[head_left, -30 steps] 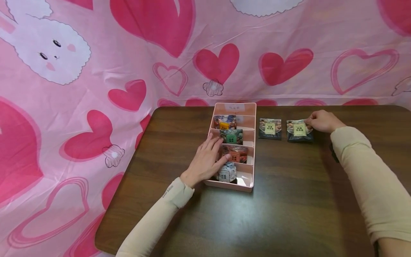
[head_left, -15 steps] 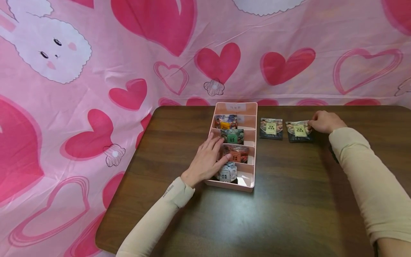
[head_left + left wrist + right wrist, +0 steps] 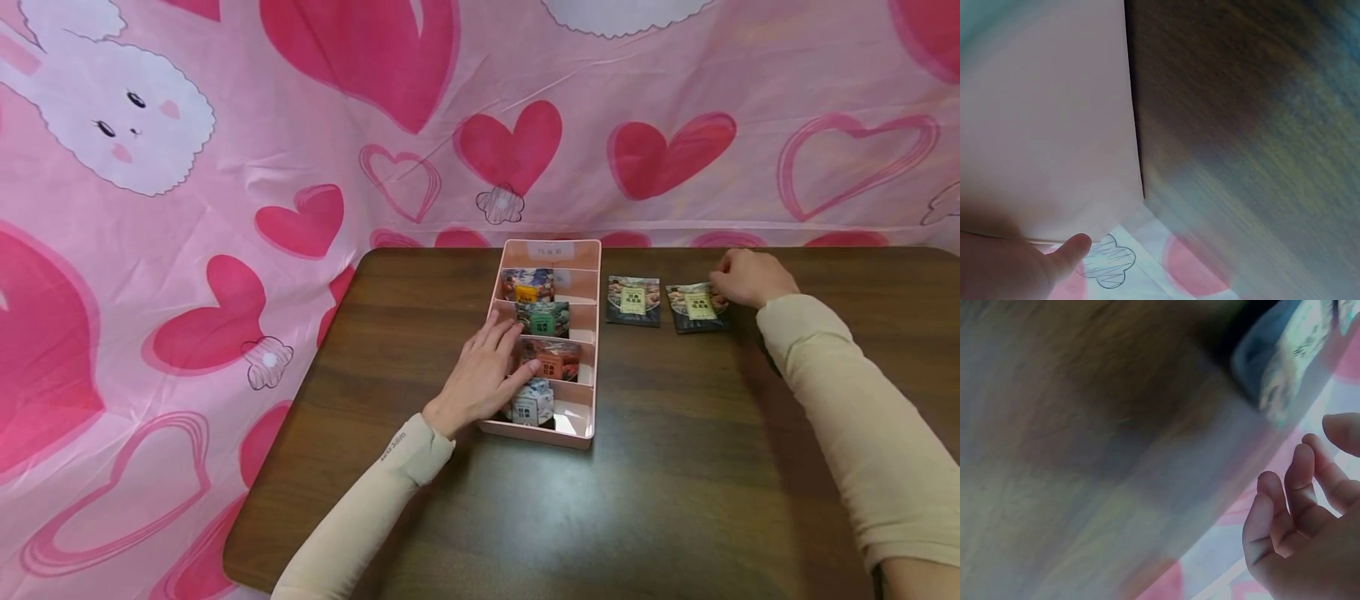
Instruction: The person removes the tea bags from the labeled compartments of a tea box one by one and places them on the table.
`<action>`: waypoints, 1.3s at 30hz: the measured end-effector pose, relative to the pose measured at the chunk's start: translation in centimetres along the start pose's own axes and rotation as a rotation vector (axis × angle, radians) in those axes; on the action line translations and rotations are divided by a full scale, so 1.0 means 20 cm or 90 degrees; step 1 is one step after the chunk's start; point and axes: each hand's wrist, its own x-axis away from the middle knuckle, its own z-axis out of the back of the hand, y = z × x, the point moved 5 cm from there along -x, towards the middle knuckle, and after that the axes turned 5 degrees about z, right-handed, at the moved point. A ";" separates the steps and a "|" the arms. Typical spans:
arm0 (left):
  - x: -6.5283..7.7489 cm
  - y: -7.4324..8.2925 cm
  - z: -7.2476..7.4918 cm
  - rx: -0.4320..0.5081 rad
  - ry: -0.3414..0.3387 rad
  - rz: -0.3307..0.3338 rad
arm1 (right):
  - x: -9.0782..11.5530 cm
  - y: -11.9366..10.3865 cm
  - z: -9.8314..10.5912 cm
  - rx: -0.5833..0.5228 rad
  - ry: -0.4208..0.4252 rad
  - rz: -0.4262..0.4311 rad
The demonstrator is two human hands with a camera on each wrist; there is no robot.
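A pink divided box [image 3: 597,358] stands on the table with food sachets in its compartments. My left hand [image 3: 480,375] lies over its left rim, fingers extended, thumb across the red-labelled sachet [image 3: 558,365]. Near it are a green-labelled sachet [image 3: 547,321], a yellow-labelled sachet [image 3: 527,287] and a white-labelled sachet [image 3: 531,407]. To the right, two dark sachets with pale green labels lie flat: the left sachet [image 3: 633,301] and the right sachet [image 3: 697,308]. My right hand [image 3: 753,277] is at the right sachet's upper corner; in the right wrist view its loosely curled fingers [image 3: 1300,469] hold nothing.
The brown wooden table [image 3: 675,500] reaches back to a pink cloth [image 3: 660,75] printed with hearts, which also hangs along the left side. A white paper label [image 3: 551,250] is on the box's far compartment. No sachet shows in that compartment.
The right sachet has turned slightly and shifted a little left. My right hand has come off its edge, then moved slightly left and up. My left hand stays put on the box.
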 end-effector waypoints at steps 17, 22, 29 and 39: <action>0.00 -0.01 -0.01 0.001 -0.004 0.003 | -0.05 -0.46 0.05 -0.076 0.181 0.144; 0.00 -0.01 -0.01 0.005 -0.001 -0.004 | -0.05 -0.65 0.04 -0.099 0.215 0.201; 0.00 -0.01 -0.01 0.010 -0.002 -0.007 | -0.08 -0.84 -0.05 -0.134 0.203 0.255; -0.01 0.00 0.00 0.008 0.004 -0.011 | -0.11 -1.03 -0.15 -0.145 0.117 0.278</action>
